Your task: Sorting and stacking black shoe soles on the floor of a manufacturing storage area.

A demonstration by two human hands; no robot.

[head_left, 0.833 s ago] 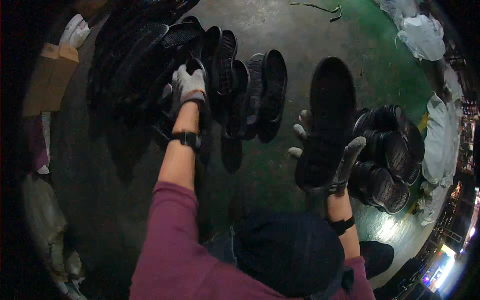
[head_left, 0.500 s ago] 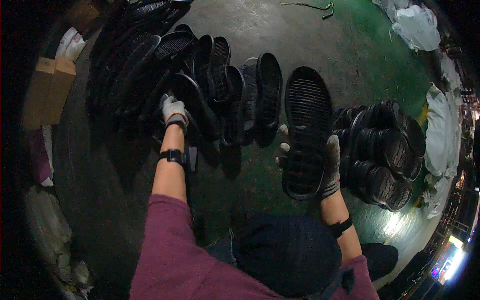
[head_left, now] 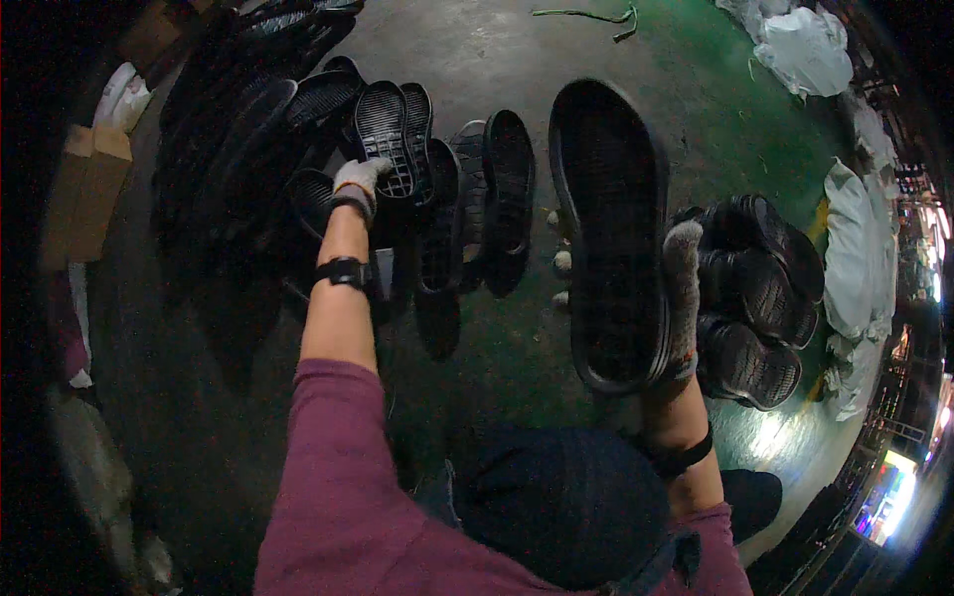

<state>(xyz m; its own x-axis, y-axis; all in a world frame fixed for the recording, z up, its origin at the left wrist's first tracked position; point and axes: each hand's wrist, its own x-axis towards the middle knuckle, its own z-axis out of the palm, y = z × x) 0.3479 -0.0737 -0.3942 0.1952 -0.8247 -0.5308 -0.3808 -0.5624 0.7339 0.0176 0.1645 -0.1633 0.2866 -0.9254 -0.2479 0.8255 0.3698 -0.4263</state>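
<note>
My left hand (head_left: 360, 181), in a pale knit glove, reaches into the row of black shoe soles. Its fingers are closed on the lower left edge of a shoe sole (head_left: 386, 124) with a ribbed toe and a grid-patterned heel. In my right hand (head_left: 682, 288), also gloved, a large black shoe sole (head_left: 611, 228) with a raised rim is held upright. The fingertips show at its left side and the thumb lies along its right. Whether more soles are behind it cannot be seen. Close to my left hand stand further soles (head_left: 509, 189).
A dark heap of soles (head_left: 224, 149) fills the far left. Stacked soles (head_left: 750, 283) lie right of my right hand. White plastic bags (head_left: 850, 248) line the right side, cardboard boxes (head_left: 89, 194) the left. A green cord (head_left: 586, 13) lies on the floor ahead.
My left hand has shifted from a rimmed sole, gone from that spot, to the grid-patterned one. The sole facing me in my right hand now shows a raised rim and looks larger.
</note>
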